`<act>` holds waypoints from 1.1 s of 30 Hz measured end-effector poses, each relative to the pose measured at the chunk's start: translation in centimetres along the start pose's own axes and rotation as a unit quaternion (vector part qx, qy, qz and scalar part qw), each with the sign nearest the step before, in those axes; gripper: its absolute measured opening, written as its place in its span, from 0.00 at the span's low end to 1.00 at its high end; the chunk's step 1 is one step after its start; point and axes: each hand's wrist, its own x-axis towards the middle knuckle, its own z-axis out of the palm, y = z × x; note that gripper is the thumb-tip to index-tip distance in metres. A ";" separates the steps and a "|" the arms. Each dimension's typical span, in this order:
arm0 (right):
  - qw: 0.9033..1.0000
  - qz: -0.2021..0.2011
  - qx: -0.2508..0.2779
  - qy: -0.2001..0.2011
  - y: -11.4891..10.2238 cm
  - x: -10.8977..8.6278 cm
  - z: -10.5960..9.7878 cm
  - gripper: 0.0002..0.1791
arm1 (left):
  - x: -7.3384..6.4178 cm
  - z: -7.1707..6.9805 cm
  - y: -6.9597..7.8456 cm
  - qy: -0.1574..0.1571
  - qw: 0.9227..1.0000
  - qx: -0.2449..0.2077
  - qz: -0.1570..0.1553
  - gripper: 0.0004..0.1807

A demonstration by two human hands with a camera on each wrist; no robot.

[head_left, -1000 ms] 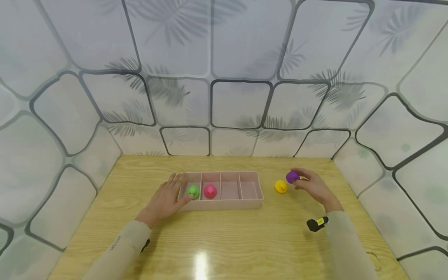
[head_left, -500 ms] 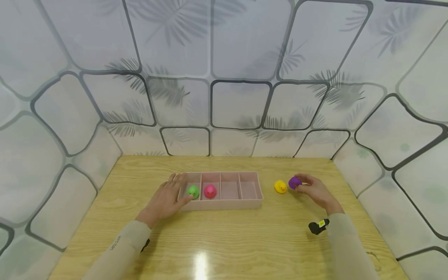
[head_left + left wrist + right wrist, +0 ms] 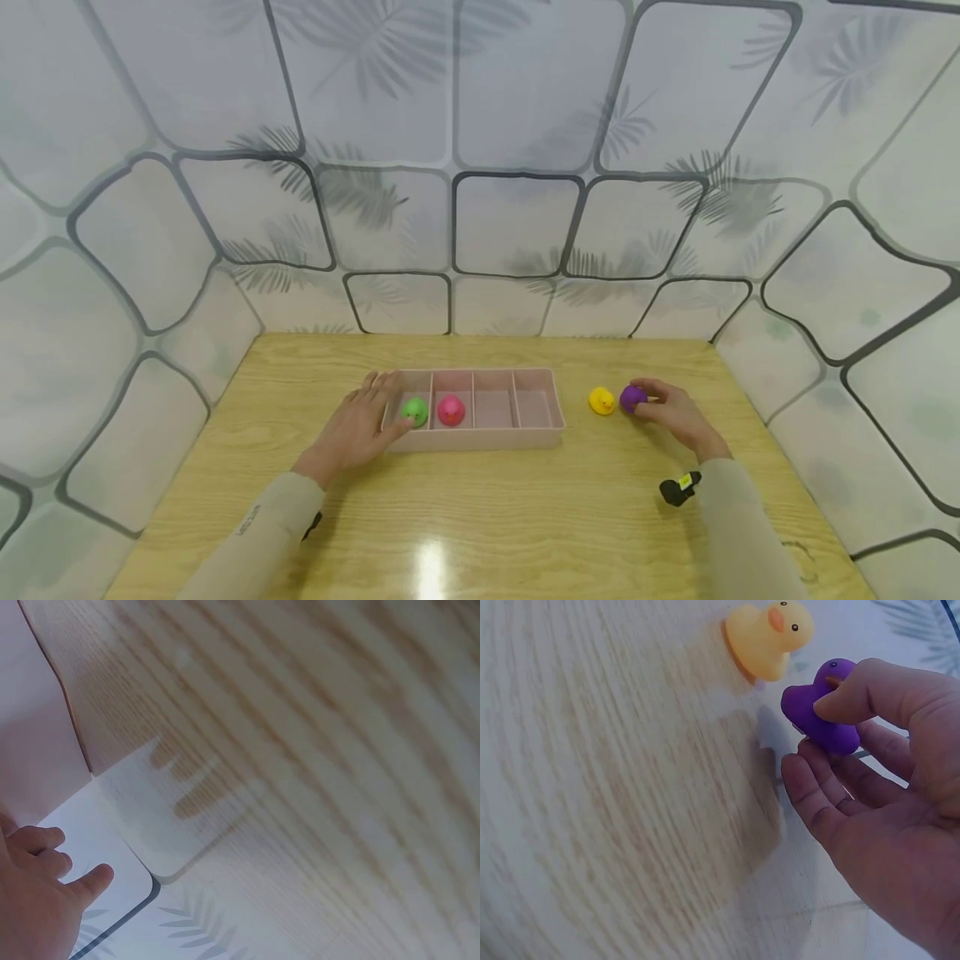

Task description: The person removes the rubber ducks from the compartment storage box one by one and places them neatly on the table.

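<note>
Resting L hand [image 3: 356,425] on tray [image 3: 480,440], L end, w/ fingers relaxed. Pinching purple duck [image 3: 632,399] in R hand [image 3: 678,415], just R of yellow duck [image 3: 602,401]; can't tell if touching table [image 3: 525,517]. Could bump yellow 1 swinging L low, or drop purple w/ slack pinch.

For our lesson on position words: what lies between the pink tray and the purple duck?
The yellow duck sits between them, seen in the head view.
</note>
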 end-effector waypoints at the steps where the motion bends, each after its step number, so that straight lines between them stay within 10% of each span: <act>1: 1.000 0.000 -0.003 0.000 0.0 0.0 0.0 0.34 | 0.0 0.0 0.0 0.001 1.000 0.000 0.000 0.47; 33: 0.994 -0.014 -0.108 -0.020 0.1 0.5 -0.2 0.33 | 0.0 0.3 -0.2 0.002 1.000 0.005 0.001 0.47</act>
